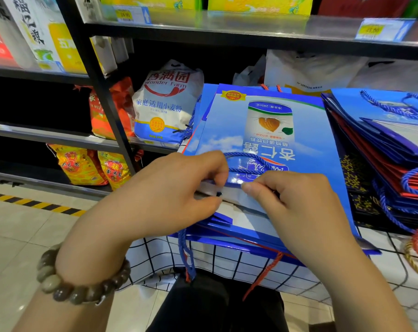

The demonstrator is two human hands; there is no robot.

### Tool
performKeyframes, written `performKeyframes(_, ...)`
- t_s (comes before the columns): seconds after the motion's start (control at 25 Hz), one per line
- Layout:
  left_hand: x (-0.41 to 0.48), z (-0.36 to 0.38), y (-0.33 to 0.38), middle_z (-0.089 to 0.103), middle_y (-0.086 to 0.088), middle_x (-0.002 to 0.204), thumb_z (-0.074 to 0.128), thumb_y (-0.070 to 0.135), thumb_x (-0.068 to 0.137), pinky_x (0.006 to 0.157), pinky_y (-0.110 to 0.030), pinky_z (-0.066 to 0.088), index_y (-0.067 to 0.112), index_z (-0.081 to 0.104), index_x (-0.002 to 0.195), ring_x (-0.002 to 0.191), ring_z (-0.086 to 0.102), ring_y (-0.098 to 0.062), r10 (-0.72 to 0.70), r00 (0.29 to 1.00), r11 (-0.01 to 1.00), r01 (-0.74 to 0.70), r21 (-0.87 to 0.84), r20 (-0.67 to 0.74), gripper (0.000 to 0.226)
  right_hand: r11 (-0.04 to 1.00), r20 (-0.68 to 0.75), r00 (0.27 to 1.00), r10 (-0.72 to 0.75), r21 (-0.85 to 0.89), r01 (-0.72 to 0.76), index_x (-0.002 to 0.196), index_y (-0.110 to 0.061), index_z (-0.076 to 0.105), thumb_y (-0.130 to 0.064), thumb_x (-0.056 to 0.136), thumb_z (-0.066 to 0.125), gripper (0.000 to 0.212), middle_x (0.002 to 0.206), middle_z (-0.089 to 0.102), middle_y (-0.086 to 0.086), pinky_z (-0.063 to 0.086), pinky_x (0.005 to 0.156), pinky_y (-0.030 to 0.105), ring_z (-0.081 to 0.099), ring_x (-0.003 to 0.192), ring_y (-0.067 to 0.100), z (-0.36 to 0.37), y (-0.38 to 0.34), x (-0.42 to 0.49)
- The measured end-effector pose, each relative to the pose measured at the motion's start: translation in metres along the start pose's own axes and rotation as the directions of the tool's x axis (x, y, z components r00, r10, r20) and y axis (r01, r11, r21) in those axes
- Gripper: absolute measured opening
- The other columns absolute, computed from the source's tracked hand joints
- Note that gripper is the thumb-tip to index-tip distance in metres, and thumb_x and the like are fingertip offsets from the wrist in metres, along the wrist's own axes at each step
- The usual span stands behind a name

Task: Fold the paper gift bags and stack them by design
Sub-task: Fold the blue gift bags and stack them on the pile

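between the fingertips of both hands, near rim of the blue gift bag [270,130] is pinched. left hand [169,195]: thumb under, curled fingers on top of the rim. right hand [299,207]: thumb and forefinger narrow on the white inner flap. bag lies flat on a pile of like blue bags [209,99]. its blue rope handle [244,155] lies just beyond the fingertips. second stack of bags [382,144] well right of the right fingers. bead bracelet [78,281] on left wrist
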State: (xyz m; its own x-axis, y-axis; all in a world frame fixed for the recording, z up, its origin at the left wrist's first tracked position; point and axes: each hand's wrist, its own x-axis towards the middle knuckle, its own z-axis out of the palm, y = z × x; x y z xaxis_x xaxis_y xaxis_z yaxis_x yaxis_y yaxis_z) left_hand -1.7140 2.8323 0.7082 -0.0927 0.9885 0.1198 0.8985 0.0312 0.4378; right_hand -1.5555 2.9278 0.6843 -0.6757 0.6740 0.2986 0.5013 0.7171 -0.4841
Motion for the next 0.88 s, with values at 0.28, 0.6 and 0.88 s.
performKeyframes(0.28, 0.020, -0.012, 0.002, 0.056, 0.035, 0.065, 0.051, 0.021, 0.089, 0.061, -0.009, 0.036, 0.048, 0.063, 0.101, 0.072, 0.046, 0.012, 0.064, 0.976, 0.963, -0.115, 0.243, 0.209, 0.032, 0.994, 0.236, 0.971, 0.041, 0.088, -0.064, 0.073, -0.016, 0.068, -0.047, 0.081, 0.053, 0.036, 0.055, 0.050, -0.001, 0.041, 0.062, 0.036, 0.045, 0.063, 0.017, -0.006, 0.006, 0.021)
performKeyframes(0.6, 0.027, -0.003, -0.008, 0.069, -0.001, 0.107, 0.064, 0.024, 0.065, 0.051, -0.032, 0.055, 0.032, 0.071, 0.066, 0.082, 0.064, -0.012, 0.369, 0.921, 0.866, -0.390, 0.313, 0.128, 0.010, 0.985, 0.276, 0.958, 0.074, 0.127, -0.113, 0.063, -0.006, 0.056, -0.039, 0.084, 0.058, 0.040, 0.048, 0.033, 0.000, 0.027, 0.053, 0.032, 0.033, 0.053, 0.015, -0.006, 0.011, 0.029)
performKeyframes(0.88, 0.018, -0.006, 0.000, 0.053, 0.005, 0.119, 0.053, 0.034, 0.080, 0.073, -0.038, 0.052, 0.032, 0.068, 0.088, 0.102, 0.057, -0.018, 0.504, 0.863, 0.853, -0.491, 0.179, -0.037, 0.017, 0.987, 0.294, 0.950, 0.105, 0.085, -0.135, 0.069, -0.009, 0.063, -0.039, 0.088, 0.054, 0.036, 0.059, 0.051, 0.005, 0.038, 0.059, 0.039, 0.047, 0.064, 0.024, -0.002, 0.014, 0.033)
